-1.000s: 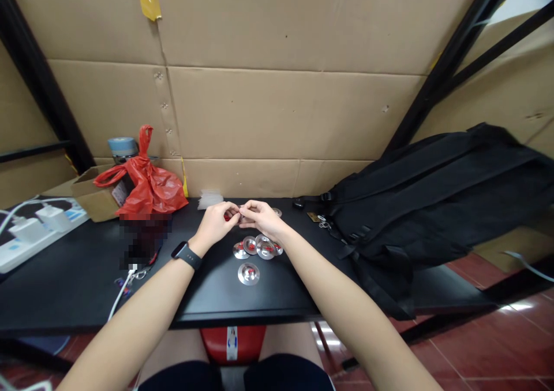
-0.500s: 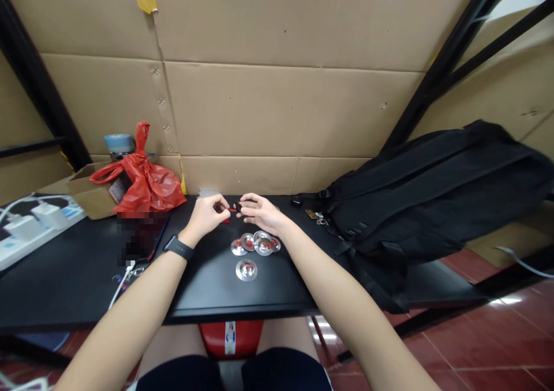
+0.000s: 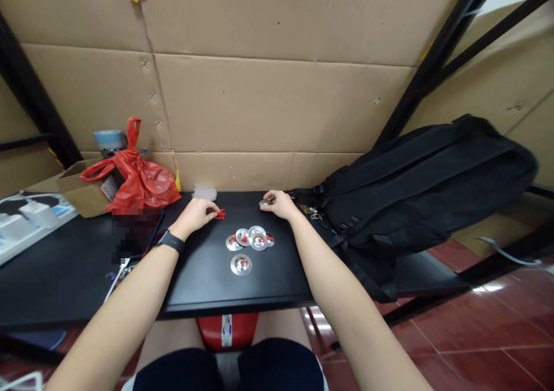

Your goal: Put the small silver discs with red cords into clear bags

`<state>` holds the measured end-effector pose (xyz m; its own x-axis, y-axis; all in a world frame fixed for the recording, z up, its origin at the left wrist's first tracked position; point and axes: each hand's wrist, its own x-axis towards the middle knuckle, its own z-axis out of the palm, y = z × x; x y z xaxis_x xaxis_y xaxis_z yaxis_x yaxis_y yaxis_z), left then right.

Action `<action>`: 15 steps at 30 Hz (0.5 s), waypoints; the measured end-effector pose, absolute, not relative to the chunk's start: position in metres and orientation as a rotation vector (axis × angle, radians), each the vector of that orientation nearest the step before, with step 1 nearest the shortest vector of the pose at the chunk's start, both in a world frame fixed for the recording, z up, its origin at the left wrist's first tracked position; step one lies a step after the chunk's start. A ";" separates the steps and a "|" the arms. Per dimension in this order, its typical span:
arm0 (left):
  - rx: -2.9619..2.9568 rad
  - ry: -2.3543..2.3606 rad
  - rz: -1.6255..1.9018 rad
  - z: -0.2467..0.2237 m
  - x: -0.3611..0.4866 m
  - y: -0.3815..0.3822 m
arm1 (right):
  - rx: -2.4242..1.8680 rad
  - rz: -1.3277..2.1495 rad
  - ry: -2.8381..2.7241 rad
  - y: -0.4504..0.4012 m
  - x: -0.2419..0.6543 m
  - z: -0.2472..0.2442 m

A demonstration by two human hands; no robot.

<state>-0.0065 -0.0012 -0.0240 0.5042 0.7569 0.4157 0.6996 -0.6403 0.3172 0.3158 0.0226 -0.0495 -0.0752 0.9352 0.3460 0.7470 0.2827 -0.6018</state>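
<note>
Reading a clock face laid on the black desk (image 3: 201, 284), its centre at the overlapping metal discs (image 3: 258, 241) and twelve toward the cardboard wall (image 3: 234, 114), the right hand (image 3: 282, 204) is at about one to two o'clock, its thumb and fingertips narrowed around the edge of a small disc (image 3: 263, 204). The left hand (image 3: 195, 215) is near ten, fingers bent and close together at the red cords (image 3: 221, 214); whether it pinches one, I cannot tell. A lone disc (image 3: 241, 265) lies apart at six to seven. The small disc could slip, as only its thin rim seems held and its surface looks smooth. The central discs lap over one another, so a nudge at one would probably shift its neighbours, and the red pieces on them might catch. The cords lie bunched, so pulling one could drag or tangle the rest. At three, the black backpack (image 3: 415, 177) reaches close to the right hand, and a sleeveless forearm could brush its loose straps. Fingers hide part of the small disc, and whether it touches the desk is unclear. Overlap hides some disc edges, making a count uncertain. A pixelated patch covers something at nine, the power strip (image 3: 21, 238) runs off the left edge, and both forearms are cut off below.
</note>
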 end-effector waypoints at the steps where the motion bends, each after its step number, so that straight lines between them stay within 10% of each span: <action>1: 2.640 1.278 0.815 -0.023 -0.006 -0.003 | -1.528 0.342 -1.875 0.023 0.316 -0.051; 15: 2.695 0.752 0.533 -0.003 0.049 -0.069 | -1.632 0.187 -1.966 0.027 0.318 -0.054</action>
<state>0.0492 -0.0690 -0.0030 0.7951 0.5429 0.2703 0.4348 -0.8210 0.3701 0.3177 0.0267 -0.0540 -0.0914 0.9378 0.3348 0.8578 0.2449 -0.4519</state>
